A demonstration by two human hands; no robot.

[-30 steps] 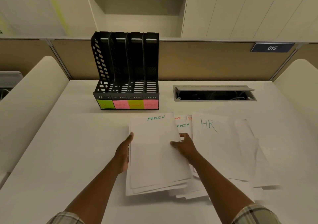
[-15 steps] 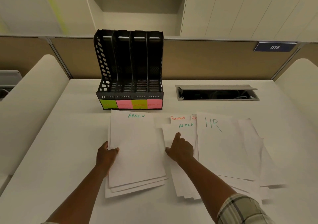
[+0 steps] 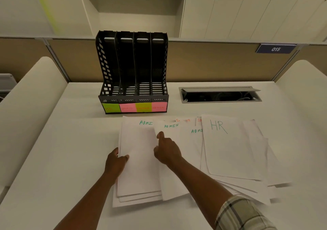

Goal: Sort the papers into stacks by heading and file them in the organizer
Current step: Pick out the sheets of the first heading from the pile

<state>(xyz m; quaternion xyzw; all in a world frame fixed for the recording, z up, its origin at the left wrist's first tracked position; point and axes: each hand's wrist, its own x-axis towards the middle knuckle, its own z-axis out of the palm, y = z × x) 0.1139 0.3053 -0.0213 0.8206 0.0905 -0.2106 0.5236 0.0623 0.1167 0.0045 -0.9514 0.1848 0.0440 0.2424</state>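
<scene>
Lying under both: ADMIN stack [image 3: 139,173], left hand [image 3: 115,162] gripping its edge, right hand [image 3: 167,152] curled, forefinger on ADMIN sheet [image 3: 168,129].

White worktop [image 3: 70,141]; open cable hatch [image 3: 219,95] recessed in it; brown partition [image 3: 212,61]; blue sign "015" [image 3: 275,49]; white cabinets [image 3: 247,8] behind
</scene>
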